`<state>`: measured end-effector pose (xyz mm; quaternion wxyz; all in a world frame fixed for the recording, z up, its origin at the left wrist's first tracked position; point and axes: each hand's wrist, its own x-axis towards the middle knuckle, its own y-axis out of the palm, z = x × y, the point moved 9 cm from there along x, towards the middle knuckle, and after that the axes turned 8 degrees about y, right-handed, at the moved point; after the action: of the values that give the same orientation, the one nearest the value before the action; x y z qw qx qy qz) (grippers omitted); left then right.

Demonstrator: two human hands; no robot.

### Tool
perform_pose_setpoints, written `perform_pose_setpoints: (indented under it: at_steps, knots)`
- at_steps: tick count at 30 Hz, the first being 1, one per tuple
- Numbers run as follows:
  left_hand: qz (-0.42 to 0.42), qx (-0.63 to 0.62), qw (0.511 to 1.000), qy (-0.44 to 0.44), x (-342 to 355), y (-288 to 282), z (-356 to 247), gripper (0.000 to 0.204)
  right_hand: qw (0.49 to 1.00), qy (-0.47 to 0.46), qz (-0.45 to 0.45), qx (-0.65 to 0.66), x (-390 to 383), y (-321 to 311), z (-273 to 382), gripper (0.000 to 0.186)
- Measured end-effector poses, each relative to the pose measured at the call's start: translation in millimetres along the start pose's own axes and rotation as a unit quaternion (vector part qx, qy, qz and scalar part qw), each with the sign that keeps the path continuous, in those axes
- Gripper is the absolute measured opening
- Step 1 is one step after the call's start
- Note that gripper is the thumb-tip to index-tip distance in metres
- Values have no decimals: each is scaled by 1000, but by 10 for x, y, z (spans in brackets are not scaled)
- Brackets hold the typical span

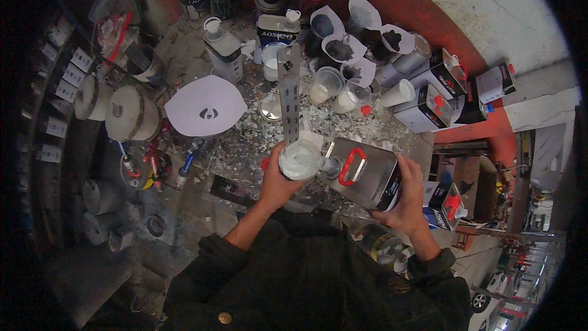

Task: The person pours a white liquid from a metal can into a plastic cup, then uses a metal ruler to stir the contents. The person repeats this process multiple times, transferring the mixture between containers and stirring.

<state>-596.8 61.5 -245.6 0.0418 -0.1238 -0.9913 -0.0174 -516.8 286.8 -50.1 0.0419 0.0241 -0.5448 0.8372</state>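
Observation:
My left hand (278,182) is wrapped round a cup (300,175) of pale, whitish liquid. A long flat metal mixing stick (289,95), with slots along it, stands upright in that cup. My right hand (407,199) grips the base end of a rectangular metal can (378,168) with a red handle (353,167). The can is tipped on its side, its spout (331,167) at the cup's right rim. Whether liquid is flowing from it, I cannot tell. Just beyond the cup, a round metal lid (270,106) lies on the bench.
The bench (229,147) is splattered with dried paint. Plastic cups (326,84), paper strainers (344,49) and solvent cans (422,109) crowd its far side. At left are a white paper strainer (206,105), spray guns (153,162) and a round pot (131,114).

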Motion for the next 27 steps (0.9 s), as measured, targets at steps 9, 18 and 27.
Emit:
perform_pose_setpoints:
  at_steps: [9,18,27]
  knots:
    - [1,-34,999,-9,9,33,-6,107,1000,7,-20,22,-52,-6,-51,122]
    - [3,-14,1000,-16,-6,43,-15,108,1000,0,-12,14,-38,-32,-41,118]
    - [-10,-51,999,-1,4,62,-64,92,1000,0,5,-1,-19,-49,-10,119]
